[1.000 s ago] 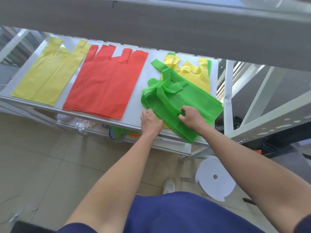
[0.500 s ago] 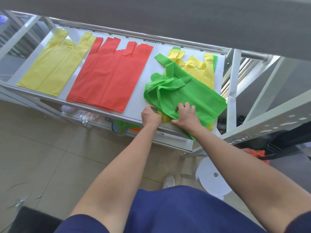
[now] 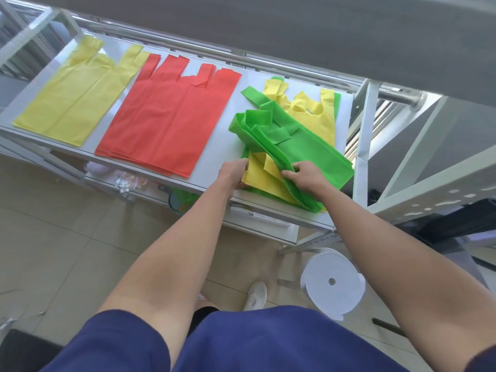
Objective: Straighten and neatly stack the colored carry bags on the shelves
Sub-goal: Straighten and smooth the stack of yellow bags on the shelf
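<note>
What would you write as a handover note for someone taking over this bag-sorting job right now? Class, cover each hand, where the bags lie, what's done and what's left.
Left hand pinches the near edge of a loose yellow bag.
Right hand grips the crumpled green bags lying across it.
Yellow stack and red stack lie flat on the shelf, left and middle: done.
Left to do: the mixed green and yellow pile on the right needs separating, straightening and stacking.

left hand [image 3: 233, 175]: fingers curled, gripping; arm stretched forward | right hand [image 3: 306, 175]: fingers curled, gripping; arm stretched forward
</note>
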Available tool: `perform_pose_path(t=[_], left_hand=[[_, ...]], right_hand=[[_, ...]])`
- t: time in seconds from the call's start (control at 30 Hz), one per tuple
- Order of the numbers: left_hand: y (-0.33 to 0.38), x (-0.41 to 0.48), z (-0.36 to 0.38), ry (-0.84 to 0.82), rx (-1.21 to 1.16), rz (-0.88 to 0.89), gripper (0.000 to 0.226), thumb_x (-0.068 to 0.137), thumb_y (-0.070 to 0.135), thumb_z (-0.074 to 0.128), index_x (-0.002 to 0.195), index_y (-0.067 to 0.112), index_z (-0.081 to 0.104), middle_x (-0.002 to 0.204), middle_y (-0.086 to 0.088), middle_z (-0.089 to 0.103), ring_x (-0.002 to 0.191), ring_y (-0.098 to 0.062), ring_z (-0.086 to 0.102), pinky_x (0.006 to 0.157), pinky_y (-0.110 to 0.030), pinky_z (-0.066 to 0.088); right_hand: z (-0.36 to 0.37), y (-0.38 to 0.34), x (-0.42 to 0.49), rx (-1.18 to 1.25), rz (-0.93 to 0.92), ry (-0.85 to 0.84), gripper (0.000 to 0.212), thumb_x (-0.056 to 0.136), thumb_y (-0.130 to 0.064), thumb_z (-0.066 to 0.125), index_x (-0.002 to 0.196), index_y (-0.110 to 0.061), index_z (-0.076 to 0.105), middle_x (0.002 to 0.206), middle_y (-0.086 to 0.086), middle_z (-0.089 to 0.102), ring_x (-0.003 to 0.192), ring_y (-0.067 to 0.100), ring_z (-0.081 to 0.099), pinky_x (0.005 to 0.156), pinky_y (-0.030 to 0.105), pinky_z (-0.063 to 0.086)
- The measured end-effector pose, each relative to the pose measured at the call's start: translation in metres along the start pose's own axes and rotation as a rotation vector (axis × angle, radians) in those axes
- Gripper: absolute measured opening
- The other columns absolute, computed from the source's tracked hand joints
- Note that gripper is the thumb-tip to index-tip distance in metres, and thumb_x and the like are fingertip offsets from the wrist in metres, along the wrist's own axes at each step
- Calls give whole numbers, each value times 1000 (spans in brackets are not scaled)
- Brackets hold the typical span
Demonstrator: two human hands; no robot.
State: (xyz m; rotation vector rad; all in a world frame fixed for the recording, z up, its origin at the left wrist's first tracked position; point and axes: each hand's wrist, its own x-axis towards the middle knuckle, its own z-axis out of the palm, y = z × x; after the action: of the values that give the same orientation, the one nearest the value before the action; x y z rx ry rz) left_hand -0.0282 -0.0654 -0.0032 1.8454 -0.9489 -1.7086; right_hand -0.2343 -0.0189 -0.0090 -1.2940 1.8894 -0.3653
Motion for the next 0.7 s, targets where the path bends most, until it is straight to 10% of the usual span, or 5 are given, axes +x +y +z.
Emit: perform_pose_path(t=[0.17, 0.27, 0.7], left_hand=[[3, 6, 12, 107, 140, 84, 35, 89, 46, 58, 79, 13, 55, 79, -5, 54, 69, -23, 49, 63, -31, 45], [-2, 9, 14, 148, 169, 143, 44, 99, 39, 59, 66, 18, 37, 71, 0, 40, 62, -18, 39, 45, -21, 41], [-23, 14, 7, 212, 171, 174, 44, 100, 35, 56, 65, 20, 33, 65, 1, 33, 63, -21, 32, 57, -33, 26]], right_hand=[[-1, 4, 2, 53, 34, -12, 27, 102, -37, 63, 105, -10, 65, 78, 3, 64, 60, 16, 51, 57, 28, 41], [-2, 5, 1, 65, 47, -15, 31, 102, -37, 62, 95, -8, 65, 72, 7, 56, 55, 17, 44, 57, 30, 41], [-6, 3, -7, 200, 72, -7, 44, 99, -34, 68, 61, -21, 49, 50, 0, 39, 37, 10, 22, 67, 36, 53]])
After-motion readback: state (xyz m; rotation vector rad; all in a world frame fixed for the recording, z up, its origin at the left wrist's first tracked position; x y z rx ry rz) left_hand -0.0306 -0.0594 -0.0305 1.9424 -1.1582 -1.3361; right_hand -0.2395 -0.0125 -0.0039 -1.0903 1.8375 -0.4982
